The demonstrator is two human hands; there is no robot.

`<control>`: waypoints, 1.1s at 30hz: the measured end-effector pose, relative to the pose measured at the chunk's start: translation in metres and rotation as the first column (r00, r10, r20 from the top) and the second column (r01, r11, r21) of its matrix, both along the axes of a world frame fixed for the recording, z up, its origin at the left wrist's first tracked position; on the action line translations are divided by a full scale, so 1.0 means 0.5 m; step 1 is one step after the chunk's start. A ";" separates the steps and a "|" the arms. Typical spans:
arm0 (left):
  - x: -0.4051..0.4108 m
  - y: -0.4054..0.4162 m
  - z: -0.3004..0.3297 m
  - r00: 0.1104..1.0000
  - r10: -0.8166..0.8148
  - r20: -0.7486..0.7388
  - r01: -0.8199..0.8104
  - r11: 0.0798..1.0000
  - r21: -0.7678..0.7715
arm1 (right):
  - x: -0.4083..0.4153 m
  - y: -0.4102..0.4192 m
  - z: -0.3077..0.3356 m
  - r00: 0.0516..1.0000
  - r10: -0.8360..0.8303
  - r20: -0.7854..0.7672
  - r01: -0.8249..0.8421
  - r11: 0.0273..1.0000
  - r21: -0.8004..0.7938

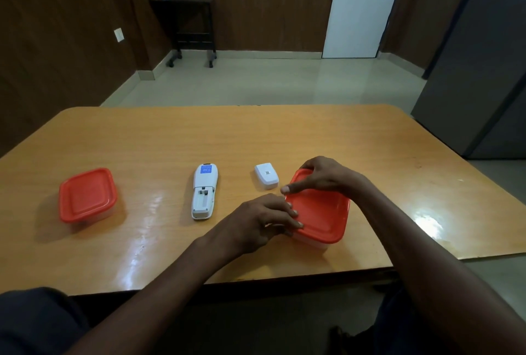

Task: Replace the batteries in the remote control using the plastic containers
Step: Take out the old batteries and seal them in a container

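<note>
1. We look down from the person's head at a wooden worktop (284, 132) in a room with dark panelled walls and a white door.
2. In the middle lies the white remote control (204, 190), face down. Its battery bay is uncovered, and we cannot tell whether any cells sit in it.
3. Just to the right of the remote lies a small white piece (266, 175), which we take to be the battery cover. It rests apart from the remote and close to the nearer container.
4. Two clear plastic containers with red lids stand on the worktop. The left container (87, 194) is well apart from the hands, lid on, untouched.
5. The right container (320, 214) is the one being handled. Its red lid looks seated, or very nearly so.
6. The left hand (264, 221) has its fingers curled, the tips pressed against the lid's near left edge.
7. The right hand (324, 177) arches over the far edge, thumb stretched along the left side and fingers hooked on the back corner. Neither hand holds anything loose.
8. Our reading is that this is the lid-opening step, to reach batteries inside, though the contents are hidden from us.
9. The next move seems to call for one hand to steady the box while the other peels a corner of the lid upward. Too sharp a pull could tip the light box.
</note>
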State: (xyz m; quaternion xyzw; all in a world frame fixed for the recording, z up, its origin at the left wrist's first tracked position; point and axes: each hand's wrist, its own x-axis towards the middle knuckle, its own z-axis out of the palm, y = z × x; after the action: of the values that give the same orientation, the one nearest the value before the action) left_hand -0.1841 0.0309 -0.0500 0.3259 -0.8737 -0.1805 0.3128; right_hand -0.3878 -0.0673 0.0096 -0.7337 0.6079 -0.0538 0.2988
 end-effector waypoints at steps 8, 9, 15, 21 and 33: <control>-0.009 0.006 -0.004 1.000 0.006 0.004 -0.006 1.000 -0.009 | -0.001 -0.040 -0.042 0.995 -0.086 0.057 0.098 0.955 -0.281; -0.012 0.009 -0.006 1.000 0.006 0.004 -0.006 1.000 -0.011 | 0.003 -0.042 -0.042 0.995 -0.095 0.035 0.101 0.952 -0.288; -0.015 0.015 -0.005 1.000 0.024 0.005 -0.024 1.000 0.010 | -0.018 -0.033 -0.035 0.990 -0.091 0.107 0.117 0.956 -0.268; -0.015 0.020 -0.001 0.997 0.068 -0.046 -0.063 0.993 0.103 | -0.036 -0.009 -0.043 0.986 -0.163 -0.042 0.145 0.948 -0.283; -0.025 -0.064 0.082 0.957 0.033 0.287 -0.192 0.817 0.544 | -0.141 0.122 0.022 0.998 0.047 0.036 -0.048 0.998 0.033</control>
State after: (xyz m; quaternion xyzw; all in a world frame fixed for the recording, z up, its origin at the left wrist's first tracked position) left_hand -0.1966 -0.0010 -0.0091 0.4764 -0.7934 -0.3673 0.0926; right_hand -0.4582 -0.0061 0.0206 -0.7416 0.5858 -0.0492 0.3231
